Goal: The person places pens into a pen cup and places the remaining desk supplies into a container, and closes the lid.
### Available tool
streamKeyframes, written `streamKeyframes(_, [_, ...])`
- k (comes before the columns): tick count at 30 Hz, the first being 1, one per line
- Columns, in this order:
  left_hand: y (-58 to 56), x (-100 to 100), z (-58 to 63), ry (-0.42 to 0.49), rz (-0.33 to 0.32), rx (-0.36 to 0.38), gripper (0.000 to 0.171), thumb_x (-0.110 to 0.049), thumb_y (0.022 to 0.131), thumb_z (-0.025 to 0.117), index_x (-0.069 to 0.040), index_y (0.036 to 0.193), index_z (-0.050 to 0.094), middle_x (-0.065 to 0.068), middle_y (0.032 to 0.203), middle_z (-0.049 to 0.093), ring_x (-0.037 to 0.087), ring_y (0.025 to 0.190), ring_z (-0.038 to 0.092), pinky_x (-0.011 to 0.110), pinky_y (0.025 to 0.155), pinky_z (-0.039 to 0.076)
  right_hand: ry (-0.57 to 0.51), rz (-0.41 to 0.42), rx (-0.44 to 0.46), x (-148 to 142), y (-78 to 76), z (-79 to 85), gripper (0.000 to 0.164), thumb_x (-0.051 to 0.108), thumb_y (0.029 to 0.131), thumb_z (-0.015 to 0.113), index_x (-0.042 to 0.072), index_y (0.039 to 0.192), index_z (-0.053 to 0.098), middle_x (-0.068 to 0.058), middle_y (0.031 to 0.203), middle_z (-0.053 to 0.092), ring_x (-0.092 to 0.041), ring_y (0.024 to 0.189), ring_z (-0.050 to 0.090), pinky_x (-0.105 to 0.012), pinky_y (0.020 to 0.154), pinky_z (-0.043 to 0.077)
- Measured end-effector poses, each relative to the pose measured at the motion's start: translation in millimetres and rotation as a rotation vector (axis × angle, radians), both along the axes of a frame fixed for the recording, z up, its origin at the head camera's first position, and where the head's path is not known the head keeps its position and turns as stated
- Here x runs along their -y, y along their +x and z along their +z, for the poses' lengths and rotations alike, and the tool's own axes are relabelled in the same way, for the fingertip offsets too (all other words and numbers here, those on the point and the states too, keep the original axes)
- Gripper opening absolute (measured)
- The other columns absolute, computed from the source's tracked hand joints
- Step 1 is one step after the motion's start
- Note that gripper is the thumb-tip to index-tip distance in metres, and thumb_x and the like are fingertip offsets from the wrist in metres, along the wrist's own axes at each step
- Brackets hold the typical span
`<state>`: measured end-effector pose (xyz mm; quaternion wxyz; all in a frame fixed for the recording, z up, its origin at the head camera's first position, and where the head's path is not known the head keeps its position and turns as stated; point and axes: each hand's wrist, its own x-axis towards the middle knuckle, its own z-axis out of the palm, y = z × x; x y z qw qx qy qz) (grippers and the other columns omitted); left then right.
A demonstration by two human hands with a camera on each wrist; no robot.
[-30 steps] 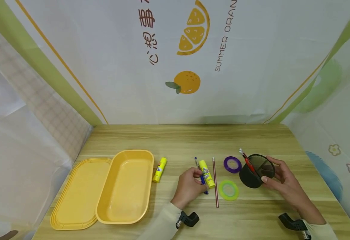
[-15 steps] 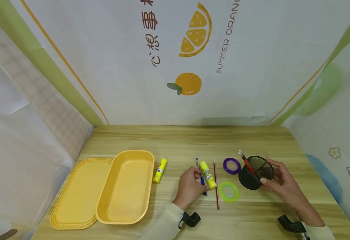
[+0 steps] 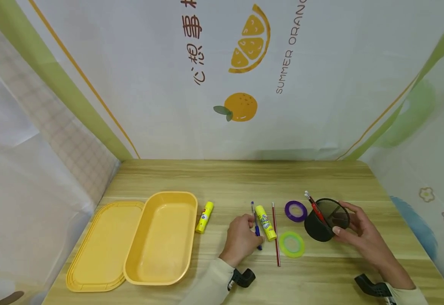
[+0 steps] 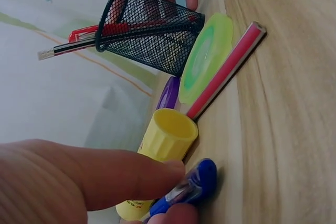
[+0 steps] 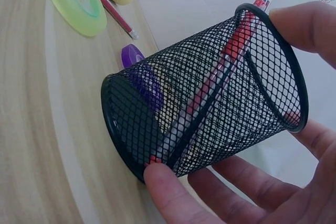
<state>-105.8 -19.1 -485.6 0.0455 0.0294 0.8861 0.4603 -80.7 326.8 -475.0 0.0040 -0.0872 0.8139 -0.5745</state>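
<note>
One printed cloth [image 3: 168, 131] hung behind the far edge of your wooden table [image 3: 222, 178]. Toward the table's left edge sat an open yellow box [image 3: 161, 241]; between it and that edge lay a flat yellow lid [image 3: 105, 245], its inner side meeting the box.

Toward the right edge, your right hand [image 3: 362, 235] grasped a black mesh cup [image 3: 316, 228] that stood roughly upright; whether its base touched the table could not be told. A red pen [image 3: 317, 212] and an eraser-tipped pencil [image 3: 307, 193] leaned inside it.

Left of the cup lay two tape rolls, the green tape [image 3: 291, 254] closer to the near edge and the purple tape [image 3: 288, 212] closer to the far edge. One yellow glue stick [image 3: 204, 217] lay just beside the box, and a second glue stick [image 3: 266, 223] lay near the table's middle, with a red pencil [image 3: 278, 254] close along its right side.

Just left of that second stick, your left hand [image 3: 242, 239] pinched a blue pen [image 3: 257, 230] between thumb and finger, low at the table.
</note>
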Motion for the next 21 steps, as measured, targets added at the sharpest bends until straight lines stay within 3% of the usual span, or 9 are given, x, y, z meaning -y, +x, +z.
streamKeyframes(10, [-1.5, -2.9, 1.3, -0.024, 0.004, 0.009, 0.056, -0.011, 0.072, 0.095, 0.006, 0.120, 0.072, 0.007, 0.096, 0.065, 0.014, 0.084, 0.053, 0.028, 0.071, 0.046, 0.044, -0.019, -0.017, 5.3, -1.0, 0.7, 0.077, 0.003, 0.104, 0.065, 0.021, 0.168, 0.026, 0.006, 0.135, 0.055, 0.002, 0.115, 0.065, -0.042, 0.074, 0.066])
streamKeyframes(16, [-4.0, -2.0, 1.2, -0.048, 0.003, -0.006, 0.051, -0.007, 0.072, 0.091, 0.005, 0.118, 0.073, 0.005, 0.095, 0.066, 0.014, 0.084, 0.055, 0.029, 0.071, 0.047, 0.134, -0.022, -0.036, 8.5, -4.1, 0.0, 0.080, 0.006, 0.103, 0.067, 0.022, 0.169, 0.025, -0.009, 0.134, 0.056, -0.005, 0.112, 0.066, -0.033, 0.077, 0.064])
streamKeyframes(21, [-6.5, 1.3, -0.2, -0.011, -0.002, 0.034, 0.049, -0.002, 0.071, 0.086, 0.004, 0.118, 0.074, 0.005, 0.097, 0.068, 0.014, 0.084, 0.056, 0.028, 0.068, 0.049, 0.195, -0.028, -0.032, 7.5, -5.5, -0.8, 0.081, 0.009, 0.102, 0.069, 0.019, 0.169, 0.025, -0.007, 0.134, 0.059, -0.003, 0.113, 0.065, -0.025, 0.081, 0.058])
